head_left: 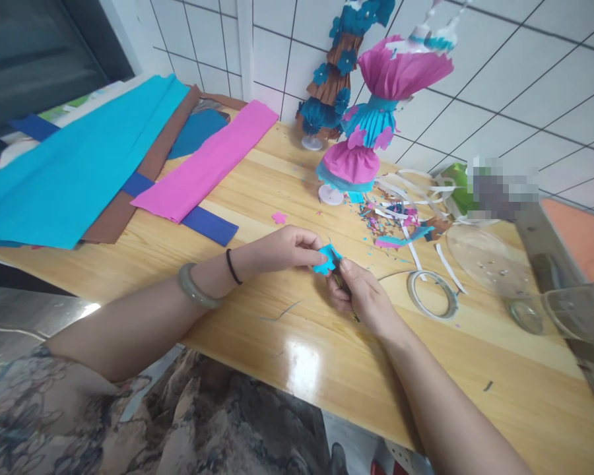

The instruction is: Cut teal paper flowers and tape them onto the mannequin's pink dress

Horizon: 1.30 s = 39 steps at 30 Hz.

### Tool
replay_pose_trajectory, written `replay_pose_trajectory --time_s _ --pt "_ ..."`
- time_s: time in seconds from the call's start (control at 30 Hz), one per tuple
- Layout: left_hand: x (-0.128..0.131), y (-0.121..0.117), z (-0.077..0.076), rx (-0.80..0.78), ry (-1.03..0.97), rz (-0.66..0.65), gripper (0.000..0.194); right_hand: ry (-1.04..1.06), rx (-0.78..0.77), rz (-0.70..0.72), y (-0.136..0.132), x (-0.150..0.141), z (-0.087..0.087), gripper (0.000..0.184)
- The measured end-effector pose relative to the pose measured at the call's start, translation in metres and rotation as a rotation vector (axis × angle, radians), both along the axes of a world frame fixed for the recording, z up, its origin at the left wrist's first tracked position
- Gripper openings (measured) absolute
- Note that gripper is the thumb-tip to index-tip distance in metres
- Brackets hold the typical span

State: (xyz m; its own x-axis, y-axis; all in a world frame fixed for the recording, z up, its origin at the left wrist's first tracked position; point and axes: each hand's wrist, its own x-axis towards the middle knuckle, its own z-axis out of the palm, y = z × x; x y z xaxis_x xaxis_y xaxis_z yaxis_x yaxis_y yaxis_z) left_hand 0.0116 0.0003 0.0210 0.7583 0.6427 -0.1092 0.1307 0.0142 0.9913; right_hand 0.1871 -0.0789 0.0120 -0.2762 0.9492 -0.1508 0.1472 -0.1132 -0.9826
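Between thumb and fingers my left hand (301,249) pinches a small piece of turquoise crepe paper (323,266) with a scalloped, petal-like edge. My right hand (359,287) is closed around a pair of dark scissors (337,258); the blades meet the paper, and the handles are mostly hidden in the fingers. Both hands hover over the wooden table (257,343). A pink paper flower (279,217) lies just beyond my left hand. Further back stands a doll-like figure (361,152) dressed in pink and turquoise paper, with pink flowers on it.
Folded turquoise paper (94,158), a pink strip (212,161) and a brown sheet (111,221) lie at left. Behind stands a brown-and-teal paper figure (339,86). Paper scraps (396,221), a tape roll (433,295), a clear round lid (485,257) and a glass jar (574,310) are at right.
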Motion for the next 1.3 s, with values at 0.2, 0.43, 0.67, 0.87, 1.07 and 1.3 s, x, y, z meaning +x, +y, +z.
replay_pose_trajectory --time_s 0.2,0.43,0.67,0.87,1.07,1.3 --pt "-0.0019 0.0008 -0.0005 0.019 0.021 -0.021 0.017 0.017 -0.032 0.008 -0.0002 0.0003 -0.0015 0.045" --pt "-0.0023 0.0009 0.0013 0.017 0.01 -0.032 0.018 0.078 -0.078 0.002 0.0004 0.0003 -0.0031 0.045" --pt "-0.0024 0.0005 0.0021 0.022 0.016 -0.035 0.018 0.071 -0.067 -0.015 -0.0003 -0.0013 -0.001 0.043" --pt "-0.003 0.0016 0.0023 0.015 0.017 -0.04 0.016 0.049 -0.071 -0.031 -0.0011 -0.0021 0.0012 0.044" --pt "-0.0035 0.002 0.0048 0.005 0.019 -0.054 0.016 0.042 -0.075 -0.033 -0.0011 -0.0024 0.0025 0.044" --pt "-0.005 0.0025 0.0052 0.017 0.028 -0.064 0.014 0.039 -0.056 -0.016 -0.0009 -0.0023 0.0037 0.044"
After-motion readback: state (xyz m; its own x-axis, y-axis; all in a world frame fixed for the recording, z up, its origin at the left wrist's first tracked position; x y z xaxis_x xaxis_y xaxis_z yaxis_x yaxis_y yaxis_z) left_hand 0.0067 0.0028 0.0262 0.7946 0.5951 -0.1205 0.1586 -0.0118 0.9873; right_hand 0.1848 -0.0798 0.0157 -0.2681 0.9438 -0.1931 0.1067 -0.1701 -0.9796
